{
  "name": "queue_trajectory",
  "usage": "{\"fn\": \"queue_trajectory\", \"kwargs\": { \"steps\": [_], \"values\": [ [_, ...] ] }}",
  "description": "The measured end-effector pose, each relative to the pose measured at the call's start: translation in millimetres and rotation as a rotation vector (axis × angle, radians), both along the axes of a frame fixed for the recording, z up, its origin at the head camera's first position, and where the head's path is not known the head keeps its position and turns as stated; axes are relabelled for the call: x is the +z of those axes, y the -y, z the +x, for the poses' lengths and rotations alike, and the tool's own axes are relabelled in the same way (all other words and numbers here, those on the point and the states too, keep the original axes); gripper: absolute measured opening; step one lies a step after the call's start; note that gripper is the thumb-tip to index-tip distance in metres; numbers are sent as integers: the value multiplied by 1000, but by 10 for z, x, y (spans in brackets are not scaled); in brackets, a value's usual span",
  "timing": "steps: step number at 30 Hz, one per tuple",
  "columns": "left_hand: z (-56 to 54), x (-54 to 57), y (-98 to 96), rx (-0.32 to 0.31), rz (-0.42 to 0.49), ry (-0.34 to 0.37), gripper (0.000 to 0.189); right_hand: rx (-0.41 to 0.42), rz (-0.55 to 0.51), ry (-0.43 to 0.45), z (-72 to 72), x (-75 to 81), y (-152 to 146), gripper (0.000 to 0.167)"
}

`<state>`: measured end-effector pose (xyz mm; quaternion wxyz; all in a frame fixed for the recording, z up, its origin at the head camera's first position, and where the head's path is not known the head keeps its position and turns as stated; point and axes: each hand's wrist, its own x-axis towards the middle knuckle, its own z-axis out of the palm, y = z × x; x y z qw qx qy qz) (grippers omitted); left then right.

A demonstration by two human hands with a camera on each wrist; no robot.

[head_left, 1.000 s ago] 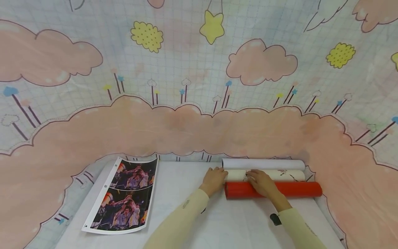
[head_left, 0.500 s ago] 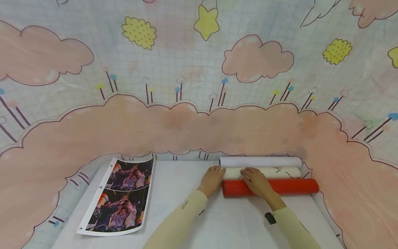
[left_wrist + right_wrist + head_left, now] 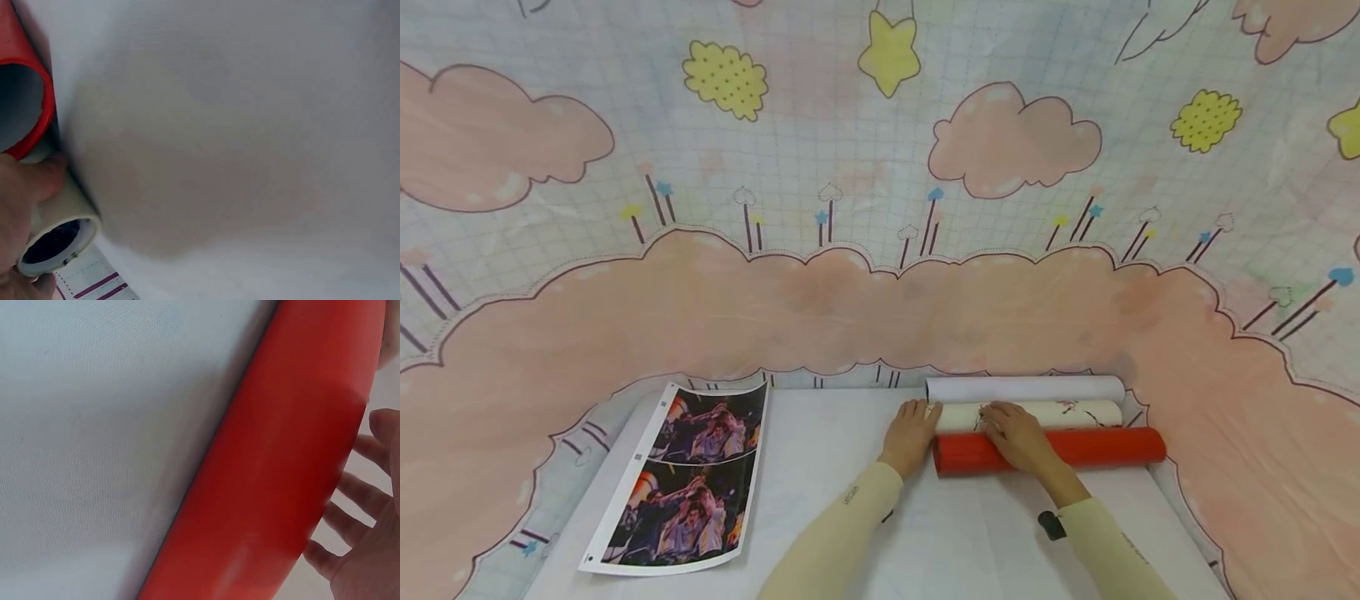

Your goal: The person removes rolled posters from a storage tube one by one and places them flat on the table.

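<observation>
Three rolls lie side by side across the right of the table: a white roll (image 3: 1022, 388) at the back, a cream roll (image 3: 1037, 412) with a dark branch pattern in the middle, and a longer red roll (image 3: 1097, 448) in front. My left hand (image 3: 910, 437) grips the cream roll's left end, thumb and fingers around its hollow mouth (image 3: 90, 234) in the left wrist view. My right hand (image 3: 1018, 435) reaches over the red roll and rests on the cream one. Its fingers (image 3: 353, 522) are spread and gently bent, and their tips are hidden behind the red roll in the right wrist view.
A printed sheet (image 3: 681, 500) with two stacked stage photos lies at the left, its edges curling. A white cloth covers the table (image 3: 820, 475). Behind and around it hangs a curtain (image 3: 850, 317) patterned with clouds and stars.
The head view has tilted and turned a little, so everything sits slightly further left in it. Both hands stay at the cream roll.
</observation>
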<state>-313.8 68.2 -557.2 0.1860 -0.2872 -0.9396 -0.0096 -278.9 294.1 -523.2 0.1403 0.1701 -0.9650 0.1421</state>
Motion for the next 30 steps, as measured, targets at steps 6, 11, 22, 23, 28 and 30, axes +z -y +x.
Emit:
{"fn": "queue_trajectory", "kwargs": {
  "steps": [6,11,22,23,28,30],
  "values": [
    [-26,120,-13,-25,-28,-109,57,7,-1,-96,-10,99,-29,43],
    [-7,210,-32,-22,-63,-109,64,-57,2,-57,1,122,-53,55],
    [17,315,81,-49,-5,-169,68,-161,75,-174,5,212,-136,73],
    [24,326,87,-55,3,-167,69,-166,80,-177,16,227,-148,74],
    [77,364,98,-87,39,-163,70,-175,112,-189,62,243,-215,80],
    [101,373,102,-92,49,-162,69,-169,118,-206,73,237,-233,80]
  ]
}}
